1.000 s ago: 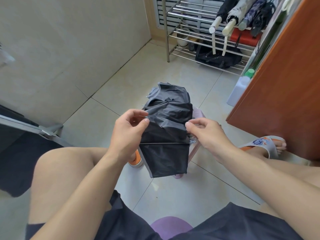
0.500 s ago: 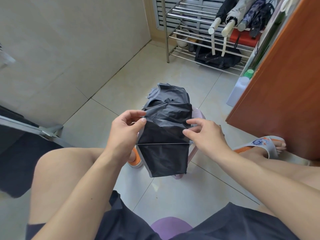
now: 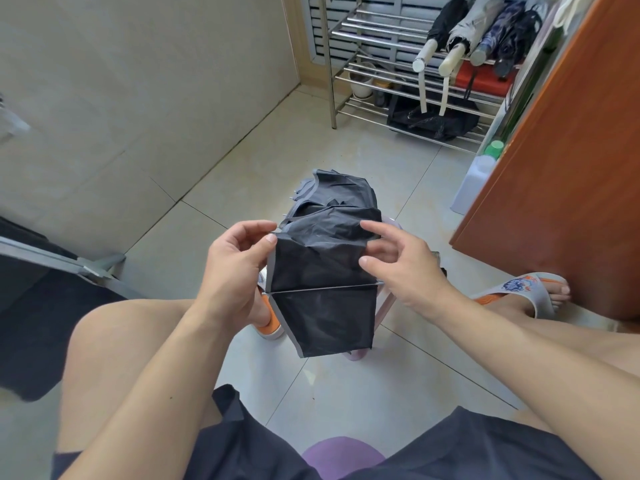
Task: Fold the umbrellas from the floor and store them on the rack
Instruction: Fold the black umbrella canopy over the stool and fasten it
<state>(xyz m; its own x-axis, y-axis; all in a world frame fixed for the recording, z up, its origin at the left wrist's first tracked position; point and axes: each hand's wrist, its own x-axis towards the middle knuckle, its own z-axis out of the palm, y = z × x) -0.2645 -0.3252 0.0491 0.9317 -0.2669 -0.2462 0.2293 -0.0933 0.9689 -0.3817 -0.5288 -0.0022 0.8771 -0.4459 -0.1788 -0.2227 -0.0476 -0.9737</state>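
Head view: a collapsed black fabric umbrella [image 3: 325, 271] is held above the tiled floor [image 3: 346, 393], pinched by the left hand [image 3: 235, 268] at its left edge; the right hand [image 3: 398, 265], pinching earlier, is now spread against the right edge.

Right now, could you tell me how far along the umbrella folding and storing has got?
Done: four folded umbrellas already lie on the rack. In hand: a black umbrella, collapsed but with loose canopy; the left hand pinches its left edge, while the right hand has its fingers spread at the right edge. Left: wrapping it tight and racking it. A dark open canopy at far left may be another umbrella.
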